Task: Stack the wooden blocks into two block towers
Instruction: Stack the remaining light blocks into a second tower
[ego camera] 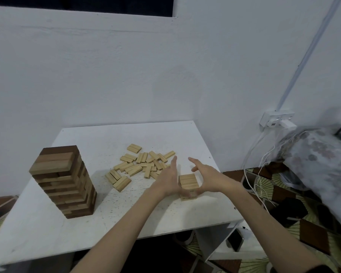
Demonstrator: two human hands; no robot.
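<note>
Two towers (pixel 64 182), two hands (pixel 168 180)

white table (pixel 126 219) | tall tower (pixel 64 180) | loose blocks (pixel 138 166) | short stack (pixel 188 185), perhaps three layers

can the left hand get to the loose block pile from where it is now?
Probably yes. The left hand is open beside the short stack, fingertips already at the near edge of the loose pile. Nothing lies between them; the tall tower stands well off to the left.
</note>
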